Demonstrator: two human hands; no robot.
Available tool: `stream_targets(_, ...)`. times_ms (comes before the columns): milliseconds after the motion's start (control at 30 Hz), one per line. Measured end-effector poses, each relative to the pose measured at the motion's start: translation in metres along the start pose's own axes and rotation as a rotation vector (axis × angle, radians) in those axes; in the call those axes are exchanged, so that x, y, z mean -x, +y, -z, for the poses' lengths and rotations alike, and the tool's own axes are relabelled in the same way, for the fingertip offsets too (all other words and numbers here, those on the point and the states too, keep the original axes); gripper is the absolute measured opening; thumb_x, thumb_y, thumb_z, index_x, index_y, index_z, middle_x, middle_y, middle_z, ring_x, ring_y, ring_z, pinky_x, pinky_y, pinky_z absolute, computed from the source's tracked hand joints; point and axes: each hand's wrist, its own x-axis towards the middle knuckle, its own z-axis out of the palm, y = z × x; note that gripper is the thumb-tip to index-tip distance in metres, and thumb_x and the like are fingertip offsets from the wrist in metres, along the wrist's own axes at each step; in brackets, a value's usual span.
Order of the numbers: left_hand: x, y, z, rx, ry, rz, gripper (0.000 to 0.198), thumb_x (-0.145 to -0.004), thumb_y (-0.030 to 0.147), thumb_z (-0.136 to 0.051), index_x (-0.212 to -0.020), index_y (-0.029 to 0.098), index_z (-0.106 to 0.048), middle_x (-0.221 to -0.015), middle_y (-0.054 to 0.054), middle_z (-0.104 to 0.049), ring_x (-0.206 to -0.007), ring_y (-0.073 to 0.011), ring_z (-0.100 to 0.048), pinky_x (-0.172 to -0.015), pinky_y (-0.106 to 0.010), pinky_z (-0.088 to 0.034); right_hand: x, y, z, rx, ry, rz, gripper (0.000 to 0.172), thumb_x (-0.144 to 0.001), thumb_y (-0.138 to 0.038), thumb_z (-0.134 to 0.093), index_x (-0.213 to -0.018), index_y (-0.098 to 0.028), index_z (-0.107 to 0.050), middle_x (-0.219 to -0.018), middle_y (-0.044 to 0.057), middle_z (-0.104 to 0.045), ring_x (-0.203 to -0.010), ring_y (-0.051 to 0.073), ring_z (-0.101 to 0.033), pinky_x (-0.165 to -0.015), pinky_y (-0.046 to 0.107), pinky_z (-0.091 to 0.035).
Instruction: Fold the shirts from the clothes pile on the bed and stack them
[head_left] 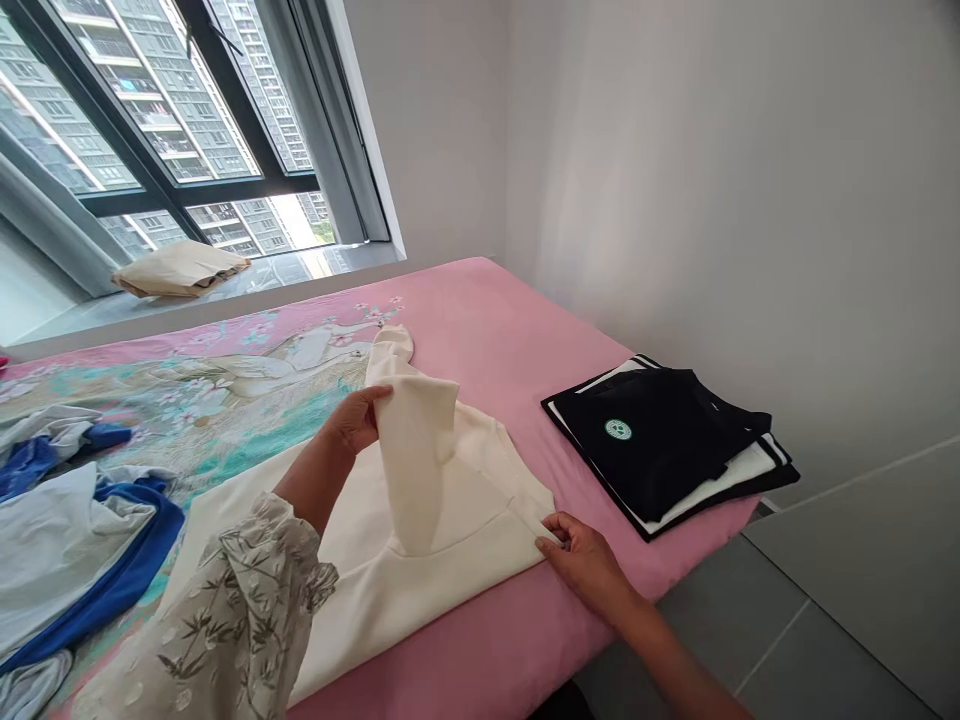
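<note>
A cream top [360, 590] is spread over the bed, one side running along the near edge. My left hand [358, 420] pinches a raised flap of it, which hangs from the fingers over the rest of the garment. Lower right, my right hand [581, 560] grips the top's corner between thumb and fingers, close to the bed's edge. A narrow piece of the same cream cloth points toward the window beyond my left hand. My left forearm and its patterned sleeve hide part of the garment.
A stack of folded black and white clothes [660, 440] lies at the bed's right corner. Crumpled white and blue clothes [67, 560] are at the left. The pink bed sheet [480, 310] meets the wall. A beige bundle [180, 268] rests on the windowsill.
</note>
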Motion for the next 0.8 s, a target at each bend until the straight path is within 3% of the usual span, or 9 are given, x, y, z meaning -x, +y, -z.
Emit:
stream_targets(100, 0.013, 0.004, -0.003, -0.006, -0.033, 0.033, 0.019, -0.070, 0.021, -0.067, -0.084, 0.009, -0.063, -0.067, -0.007, -0.068, -0.059, -0.0192, -0.065, -0.057, -0.032, -0.057, 0.013, -0.016, 0.000, 0.150, 0.157, 0.103, 0.027, -0.081, -0.034, -0.052, -0.103, -0.020, -0.059, -0.103, 0.007, -0.062, -0.088, 0.022, -0.060, -0.076, 0.034, -0.047)
stream_targets(167, 0.018, 0.004, -0.005, -0.011, -0.051, 0.031, 0.017, -0.070, 0.018, -0.067, -0.084, 0.009, -0.063, -0.066, -0.007, -0.068, -0.057, -0.0183, -0.065, -0.055, -0.030, -0.056, 0.024, -0.035, -0.007, 0.207, 0.236, 0.366, 0.026, -0.085, -0.028, -0.047, -0.107, -0.020, -0.057, -0.105, 0.009, -0.059, -0.092, 0.022, -0.058, -0.079, 0.036, -0.047)
stream_targets(233, 0.020, 0.003, -0.009, -0.003, -0.081, 0.001, 0.017, -0.069, 0.012, -0.066, -0.086, 0.010, -0.063, -0.068, -0.006, -0.068, -0.057, -0.0160, -0.065, -0.057, -0.027, -0.056, 0.031, -0.059, -0.020, 0.207, 0.123, 0.730, 0.023, -0.085, -0.018, -0.044, -0.103, -0.020, -0.058, -0.095, 0.008, -0.060, -0.090, 0.020, -0.057, -0.079, 0.034, -0.047)
stream_targets(300, 0.022, 0.001, -0.012, 0.012, -0.109, -0.030, 0.020, -0.068, 0.007, -0.065, -0.088, 0.011, -0.063, -0.069, -0.004, -0.069, -0.059, -0.0145, -0.065, -0.060, -0.025, -0.056, 0.029, -0.081, -0.039, 0.196, -0.103, 1.065, 0.022, -0.081, -0.011, -0.044, -0.096, -0.019, -0.058, -0.086, 0.006, -0.062, -0.086, 0.017, -0.056, -0.080, 0.032, -0.048)
stream_targets(400, 0.028, 0.000, -0.014, 0.035, -0.125, -0.050, 0.024, -0.066, 0.005, -0.064, -0.089, 0.011, -0.063, -0.069, -0.004, -0.069, -0.062, -0.0148, -0.066, -0.065, -0.026, -0.057, 0.007, -0.100, -0.073, 0.192, -0.324, 1.353, 0.021, -0.077, -0.009, -0.045, -0.092, -0.017, -0.058, -0.086, 0.005, -0.064, -0.088, 0.015, -0.058, -0.088, 0.029, -0.048)
stream_targets(500, 0.035, -0.002, -0.011, 0.055, -0.121, -0.044, 0.022, -0.067, 0.007, -0.064, -0.088, 0.011, -0.063, -0.067, -0.004, -0.069, -0.063, -0.0160, -0.066, -0.068, -0.028, -0.057, -0.023, -0.098, -0.097, 0.225, -0.398, 1.381, 0.024, -0.082, -0.012, -0.041, -0.100, -0.013, -0.057, -0.101, 0.009, -0.065, -0.106, 0.015, -0.055, -0.099, 0.031, -0.043)
stream_targets(567, 0.042, -0.001, -0.007, 0.064, -0.122, -0.019, 0.017, -0.068, 0.012, -0.065, -0.085, 0.010, -0.063, -0.067, -0.006, -0.069, -0.063, -0.0170, -0.067, -0.068, -0.030, -0.058, -0.035, -0.091, -0.105, 0.270, -0.428, 1.356, 0.031, -0.087, -0.014, -0.039, -0.113, -0.010, -0.054, -0.118, 0.012, -0.060, -0.122, 0.016, -0.045, -0.107, 0.036, -0.035)
stream_targets(667, 0.053, 0.005, -0.005, 0.057, -0.137, 0.032, 0.019, -0.070, 0.022, -0.066, -0.084, 0.009, -0.064, -0.070, -0.009, -0.070, -0.065, -0.0201, -0.067, -0.069, -0.034, -0.058, -0.038, -0.081, -0.107, 0.347, -0.463, 1.305, 0.042, -0.090, -0.017, -0.037, -0.130, -0.008, -0.044, -0.136, 0.013, -0.047, -0.135, 0.016, -0.028, -0.114, 0.039, -0.025)
stream_targets(800, 0.078, 0.021, -0.010, 0.038, -0.191, -0.036, 0.027, -0.065, 0.015, -0.068, -0.091, 0.009, -0.066, -0.080, -0.010, -0.072, -0.072, -0.0204, -0.067, -0.071, -0.032, -0.057, -0.032, -0.080, -0.103, 0.420, -0.490, 1.235, 0.046, -0.093, -0.022, -0.034, -0.137, -0.008, -0.038, -0.145, 0.011, -0.036, -0.139, 0.016, -0.019, -0.116, 0.036, -0.017)
